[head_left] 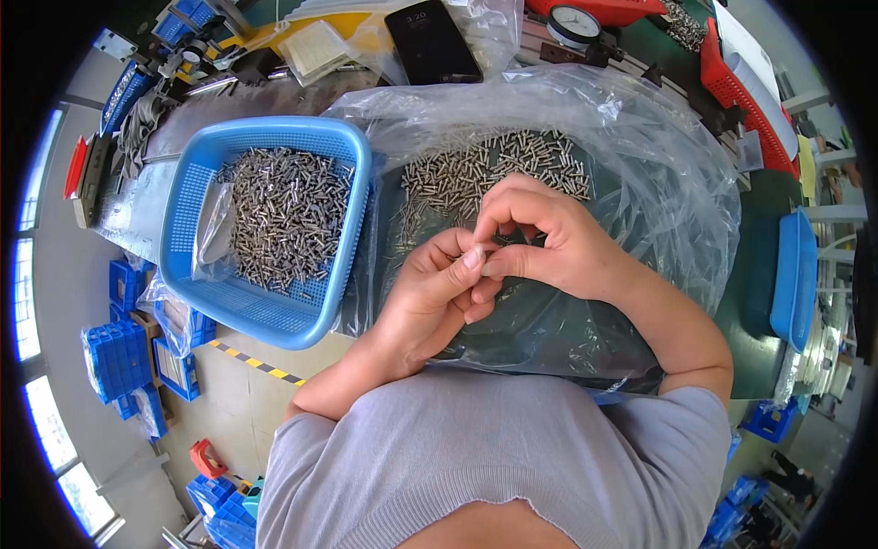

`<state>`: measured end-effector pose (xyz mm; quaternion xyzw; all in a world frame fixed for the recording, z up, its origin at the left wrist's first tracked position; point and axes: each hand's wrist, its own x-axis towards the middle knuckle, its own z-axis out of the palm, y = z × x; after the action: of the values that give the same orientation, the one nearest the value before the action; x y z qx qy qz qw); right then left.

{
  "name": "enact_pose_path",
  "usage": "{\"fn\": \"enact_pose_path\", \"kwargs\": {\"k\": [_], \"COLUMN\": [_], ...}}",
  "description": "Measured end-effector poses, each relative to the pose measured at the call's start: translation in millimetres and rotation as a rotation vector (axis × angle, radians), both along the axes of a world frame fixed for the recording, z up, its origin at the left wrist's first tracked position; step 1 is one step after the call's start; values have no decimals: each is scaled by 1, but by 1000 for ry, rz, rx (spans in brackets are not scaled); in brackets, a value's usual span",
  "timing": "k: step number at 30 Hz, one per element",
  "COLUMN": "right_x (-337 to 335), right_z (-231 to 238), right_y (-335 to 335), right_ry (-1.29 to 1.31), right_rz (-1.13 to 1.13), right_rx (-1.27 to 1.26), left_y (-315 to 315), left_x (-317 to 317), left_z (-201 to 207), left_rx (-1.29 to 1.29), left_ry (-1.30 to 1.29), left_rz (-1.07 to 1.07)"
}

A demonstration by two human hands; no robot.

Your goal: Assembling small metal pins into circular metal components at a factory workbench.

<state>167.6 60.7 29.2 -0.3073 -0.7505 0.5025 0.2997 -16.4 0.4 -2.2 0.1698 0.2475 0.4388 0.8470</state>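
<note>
My left hand (441, 285) and my right hand (546, 240) meet over the middle of the bench, fingertips touching. Both are closed in a pinch, and whatever sits between the fingers is too small or hidden to name. Just beyond them, a spread of small metal pins (494, 169) lies on a clear plastic bag (658, 183). Left of my hands stands a blue plastic basket (352, 146) holding a heap of similar small metal pins (288, 215). A clear plastic bag piece (213, 229) is tucked along the basket's inner left side.
A black phone (433, 41) lies at the back beside a pale paper pad (315, 50). A round dial gauge (573, 26) stands at the back right. Red baskets (732, 91) line the right, near a blue tray (793, 282). Blue crates (119, 361) stand on the floor at left.
</note>
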Motion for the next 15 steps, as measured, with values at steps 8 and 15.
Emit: {"fn": "enact_pose_path", "kwargs": {"k": [8,15], "right_x": [5,21], "right_z": [-1,10], "right_y": [0,6], "right_ry": [-15,-86], "right_rz": [-62,-132], "right_rx": [223,120], "left_y": [-1,-1], "left_x": [4,4], "left_z": [2,-2], "left_rx": [-37,32], "left_ry": [39,-26], "left_rz": [25,114]}}
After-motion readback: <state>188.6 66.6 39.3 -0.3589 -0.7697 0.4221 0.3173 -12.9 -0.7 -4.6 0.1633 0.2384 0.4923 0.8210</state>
